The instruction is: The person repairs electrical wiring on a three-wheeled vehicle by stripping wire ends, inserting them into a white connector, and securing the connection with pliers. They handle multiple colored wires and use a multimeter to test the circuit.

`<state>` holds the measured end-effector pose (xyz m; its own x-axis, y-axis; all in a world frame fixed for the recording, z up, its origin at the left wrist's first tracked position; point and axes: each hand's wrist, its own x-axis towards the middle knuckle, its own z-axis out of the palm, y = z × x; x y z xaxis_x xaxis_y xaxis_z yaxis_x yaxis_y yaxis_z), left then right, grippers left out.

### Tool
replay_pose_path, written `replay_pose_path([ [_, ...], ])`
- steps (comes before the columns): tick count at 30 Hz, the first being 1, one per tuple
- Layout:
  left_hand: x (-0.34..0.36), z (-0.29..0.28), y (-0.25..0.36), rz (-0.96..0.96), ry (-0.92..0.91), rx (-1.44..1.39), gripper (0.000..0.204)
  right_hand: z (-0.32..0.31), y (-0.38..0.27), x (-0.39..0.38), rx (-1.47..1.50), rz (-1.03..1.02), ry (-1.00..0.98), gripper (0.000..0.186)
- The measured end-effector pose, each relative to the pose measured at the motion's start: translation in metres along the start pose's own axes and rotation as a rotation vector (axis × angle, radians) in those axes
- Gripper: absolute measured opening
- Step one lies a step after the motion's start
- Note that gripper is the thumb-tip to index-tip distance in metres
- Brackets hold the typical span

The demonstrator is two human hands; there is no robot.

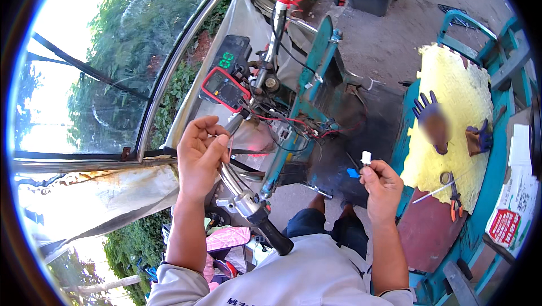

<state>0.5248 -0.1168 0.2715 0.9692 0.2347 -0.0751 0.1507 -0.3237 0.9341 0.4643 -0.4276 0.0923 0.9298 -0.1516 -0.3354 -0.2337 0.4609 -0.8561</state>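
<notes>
While right hand [384, 187] pinches white connector [366, 157], left hand [199, 153] curls fingers near red-rimmed multimeter [226, 89], grip unclear.

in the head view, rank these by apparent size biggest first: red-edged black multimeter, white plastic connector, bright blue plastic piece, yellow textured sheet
1. Yellow textured sheet
2. Red-edged black multimeter
3. White plastic connector and bright blue plastic piece: both tiny, too alike to rank
</notes>
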Motion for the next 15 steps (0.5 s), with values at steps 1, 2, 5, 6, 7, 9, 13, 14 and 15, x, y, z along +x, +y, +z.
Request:
replay_pose_path([
  [1, 0.004, 0.001, 0.003, -0.020, -0.038, 0.001, 0.040, -0.004, 0.004, 0.004, -0.012, -0.004, 0.022, 0.007],
  [2, 0.007, 0.003, 0.008, -0.040, -0.075, 0.002, 0.041, -0.007, 0.006, 0.008, -0.002, -0.006, 0.038, 0.007],
  [5, 0.017, 0.002, 0.016, -0.071, -0.184, 0.023, 0.046, -0.012, 0.015, 0.017, -0.013, -0.030, 0.054, 0.011],
  [6, 0.020, 0.003, 0.017, -0.073, -0.209, 0.041, 0.047, -0.013, 0.017, 0.018, -0.029, -0.028, 0.053, 0.011],
  [7, 0.024, 0.005, 0.019, -0.075, -0.235, 0.059, 0.047, -0.012, 0.017, 0.019, -0.033, -0.026, 0.053, 0.011],
  [9, 0.036, 0.011, 0.023, -0.081, -0.294, 0.140, 0.047, -0.009, 0.018, 0.022, -0.045, -0.023, 0.061, 0.012],
  [13, 0.068, 0.034, 0.027, -0.014, -0.476, 0.363, 0.043, -0.007, 0.022, 0.028, -0.065, -0.014, 0.051, 0.013],
  [14, 0.075, 0.039, 0.033, 0.014, -0.551, 0.513, 0.041, -0.005, 0.023, 0.028, -0.058, -0.006, 0.046, 0.013],
  [15, 0.085, 0.050, 0.040, 0.057, -0.640, 0.661, 0.040, -0.006, 0.022, 0.028, -0.049, -0.007, 0.056, 0.014],
])
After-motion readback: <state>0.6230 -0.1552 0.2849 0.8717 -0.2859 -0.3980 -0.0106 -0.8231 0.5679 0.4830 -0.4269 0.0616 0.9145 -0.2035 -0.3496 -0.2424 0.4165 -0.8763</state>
